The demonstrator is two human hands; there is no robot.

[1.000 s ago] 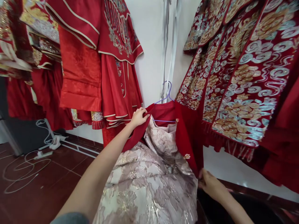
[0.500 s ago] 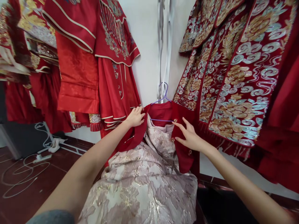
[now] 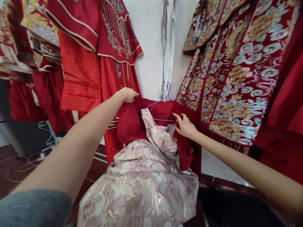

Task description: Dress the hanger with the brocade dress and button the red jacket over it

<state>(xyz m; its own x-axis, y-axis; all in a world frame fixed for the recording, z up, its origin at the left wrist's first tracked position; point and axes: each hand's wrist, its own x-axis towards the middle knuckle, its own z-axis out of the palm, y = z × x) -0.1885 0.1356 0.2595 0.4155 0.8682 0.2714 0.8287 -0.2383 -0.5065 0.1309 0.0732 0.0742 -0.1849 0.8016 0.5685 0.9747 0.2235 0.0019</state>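
A red jacket (image 3: 127, 123) with beaded buttons hangs on a purple hanger (image 3: 157, 119), over a pale pink and gold brocade dress (image 3: 139, 189). My left hand (image 3: 129, 94) is closed on the jacket's left shoulder and holds it up and out from the hanger. The dress's left strap shows bare against the hanger. On the jacket's right front, beside a beaded button, rests my right hand (image 3: 186, 126). Its index finger and thumb are apart, touching the cloth. The dress skirt spreads toward me.
Red garments with pale piping (image 3: 118, 37) hang at the left, and an embroidered red garment (image 3: 236, 94) at the right. Pale straps (image 3: 165, 47) run down the wall above the hanger. White cables (image 3: 30, 162) lie on the floor at the left.
My left hand has moved up and left, drawing the jacket's shoulder off that side of the hanger and uncovering the dress strap. My right hand has shifted slightly upward and left on the jacket front.
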